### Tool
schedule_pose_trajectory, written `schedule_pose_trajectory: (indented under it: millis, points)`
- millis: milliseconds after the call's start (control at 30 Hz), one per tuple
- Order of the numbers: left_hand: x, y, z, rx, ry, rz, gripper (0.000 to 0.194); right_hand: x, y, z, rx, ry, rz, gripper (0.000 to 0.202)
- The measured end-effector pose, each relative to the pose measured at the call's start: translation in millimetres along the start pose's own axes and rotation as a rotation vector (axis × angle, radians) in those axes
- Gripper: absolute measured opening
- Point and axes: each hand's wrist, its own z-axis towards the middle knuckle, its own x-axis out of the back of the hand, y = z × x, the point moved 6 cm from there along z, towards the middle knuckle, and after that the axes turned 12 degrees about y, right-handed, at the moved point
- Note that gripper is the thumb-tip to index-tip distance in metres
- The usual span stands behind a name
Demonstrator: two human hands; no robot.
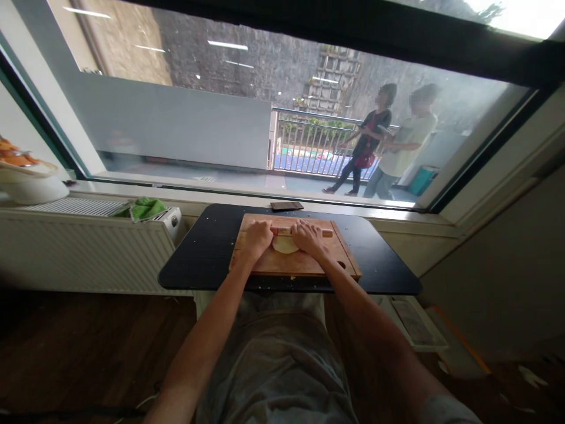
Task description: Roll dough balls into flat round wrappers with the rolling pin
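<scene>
A wooden board (265, 266) lies on a black table (198, 253). Across its upper part runs a thin wooden rolling pin (327, 233), with my left hand (259, 237) closed round its left part and my right hand (309, 237) closed on it right of the middle. The pin's right end sticks out past my right hand. Just below the pin, between my hands, a flat, round, pale piece of dough (285, 245) rests on the board. Its upper edge meets the pin, and my fingers hide part of the pin.
A small dark flat object (286, 206) lies at the table's far edge. Beyond it is a window with two people (371, 141) outside. At left, a radiator (88, 247) carries a green cloth (147, 208), near a white container (33, 182). Pale crumbs dot the table.
</scene>
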Motion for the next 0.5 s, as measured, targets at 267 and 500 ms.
schedule_pose_trajectory:
  millis: [267, 500]
  points:
    - [5.9, 3, -13, -0.123, 0.039, -0.021, 0.043, 12, 8, -35, -0.031, 0.017, 0.105, 0.05]
    - [6.6, 4, -19, -0.164, 0.078, -0.049, 0.058, 2, 47, -37, 0.14, -0.025, 0.062, 0.045]
